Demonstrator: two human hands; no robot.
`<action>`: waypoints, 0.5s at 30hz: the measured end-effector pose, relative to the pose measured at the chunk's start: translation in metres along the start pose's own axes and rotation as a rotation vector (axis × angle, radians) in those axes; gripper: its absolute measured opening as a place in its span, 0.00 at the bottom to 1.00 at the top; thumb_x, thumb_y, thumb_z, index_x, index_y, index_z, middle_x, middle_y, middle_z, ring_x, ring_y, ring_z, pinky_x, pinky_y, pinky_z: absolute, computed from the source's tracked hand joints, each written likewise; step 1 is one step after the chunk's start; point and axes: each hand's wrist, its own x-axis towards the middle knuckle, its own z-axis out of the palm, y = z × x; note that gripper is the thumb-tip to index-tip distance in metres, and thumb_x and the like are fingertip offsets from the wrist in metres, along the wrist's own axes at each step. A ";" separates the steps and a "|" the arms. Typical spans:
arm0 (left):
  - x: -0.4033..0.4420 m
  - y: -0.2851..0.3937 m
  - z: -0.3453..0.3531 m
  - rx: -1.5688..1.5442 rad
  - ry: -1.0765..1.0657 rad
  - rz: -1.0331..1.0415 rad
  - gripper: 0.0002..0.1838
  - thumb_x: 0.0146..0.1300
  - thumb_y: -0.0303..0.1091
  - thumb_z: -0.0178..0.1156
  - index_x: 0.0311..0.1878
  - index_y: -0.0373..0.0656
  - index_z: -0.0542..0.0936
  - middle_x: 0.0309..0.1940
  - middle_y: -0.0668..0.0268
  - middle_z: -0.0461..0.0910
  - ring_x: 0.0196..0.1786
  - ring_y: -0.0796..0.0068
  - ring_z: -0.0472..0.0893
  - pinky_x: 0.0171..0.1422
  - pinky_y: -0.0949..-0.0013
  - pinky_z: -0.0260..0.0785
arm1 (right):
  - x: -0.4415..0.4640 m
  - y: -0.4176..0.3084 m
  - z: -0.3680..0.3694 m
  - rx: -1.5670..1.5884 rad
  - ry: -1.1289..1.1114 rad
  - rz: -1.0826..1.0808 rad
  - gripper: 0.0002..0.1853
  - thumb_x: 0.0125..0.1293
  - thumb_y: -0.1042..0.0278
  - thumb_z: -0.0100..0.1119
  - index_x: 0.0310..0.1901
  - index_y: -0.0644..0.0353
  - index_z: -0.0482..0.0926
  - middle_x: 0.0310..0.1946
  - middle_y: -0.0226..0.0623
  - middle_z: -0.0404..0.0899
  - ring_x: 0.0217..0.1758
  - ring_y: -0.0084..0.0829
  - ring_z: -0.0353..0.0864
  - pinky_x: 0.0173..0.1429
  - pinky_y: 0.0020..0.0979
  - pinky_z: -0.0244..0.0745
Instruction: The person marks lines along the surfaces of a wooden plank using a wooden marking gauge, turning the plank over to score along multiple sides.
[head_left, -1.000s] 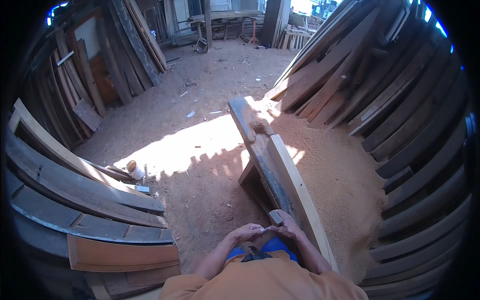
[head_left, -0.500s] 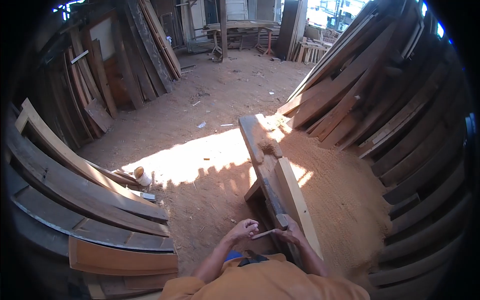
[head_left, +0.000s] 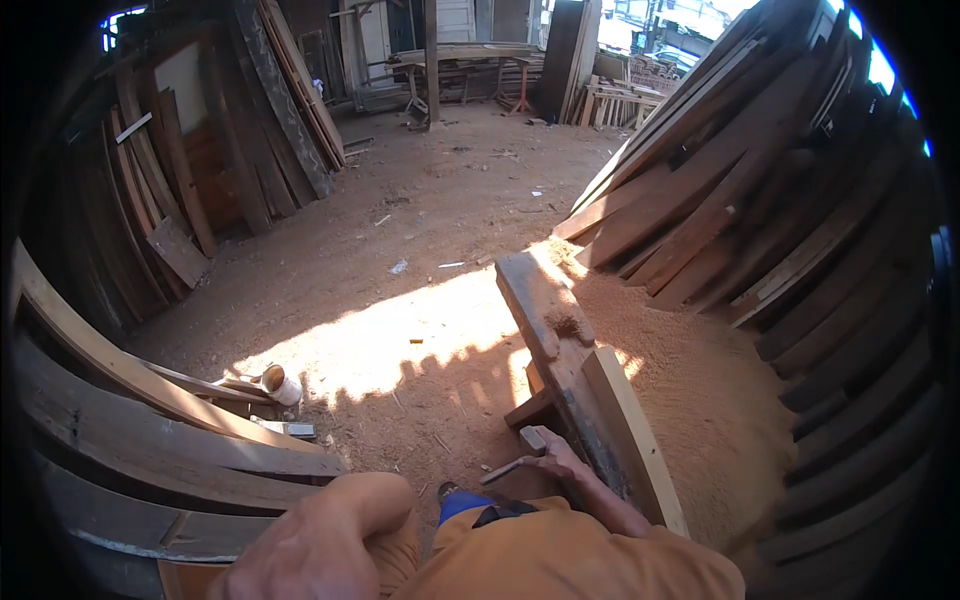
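Observation:
My right hand [head_left: 562,462] is closed beside the left edge of a long wooden bench [head_left: 560,345]. It grips a small block-ended tool [head_left: 533,440]; a thin flat bar [head_left: 503,470] also sticks out to the left from this hand. Whether the two pieces are joined, I cannot tell. A pale squared timber [head_left: 635,430] lies along the right side of the bench top. My left arm is bent back close to the camera, with the blurred left hand [head_left: 280,565] low at the lower left. Its fingers are not visible.
Curved boards [head_left: 170,440] are stacked at the left, near a small tub [head_left: 280,384]. Leaning planks [head_left: 690,220] line the right side. Sawdust [head_left: 710,400] is heaped right of the bench. A trestle stack of boards [head_left: 470,55] stands at the back.
My left hand has left the spot beside the right hand and come back toward the camera at lower left. The right hand, with its tool, has shifted slightly left off the bench edge.

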 end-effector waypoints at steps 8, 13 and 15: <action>-0.037 0.024 -0.043 0.468 0.164 0.261 0.09 0.69 0.25 0.57 0.35 0.56 0.79 0.31 0.73 0.78 0.34 0.77 0.80 0.39 0.66 0.75 | 0.055 -0.029 0.023 -0.032 0.048 0.103 0.43 0.56 0.48 0.82 0.69 0.59 0.74 0.62 0.48 0.81 0.67 0.45 0.80 0.71 0.42 0.73; -0.051 0.059 -0.086 0.264 0.144 -0.047 0.11 0.69 0.25 0.55 0.33 0.57 0.77 0.28 0.74 0.76 0.29 0.79 0.77 0.34 0.70 0.75 | 0.056 -0.030 0.034 -0.047 0.067 0.192 0.41 0.56 0.49 0.82 0.67 0.59 0.74 0.60 0.46 0.82 0.65 0.43 0.81 0.70 0.41 0.74; -0.058 0.064 -0.095 0.308 0.165 0.027 0.11 0.70 0.26 0.54 0.33 0.57 0.77 0.27 0.74 0.75 0.28 0.78 0.77 0.33 0.70 0.74 | 0.055 -0.025 0.037 -0.010 0.053 0.241 0.41 0.56 0.49 0.82 0.66 0.59 0.75 0.59 0.45 0.82 0.64 0.41 0.81 0.69 0.41 0.74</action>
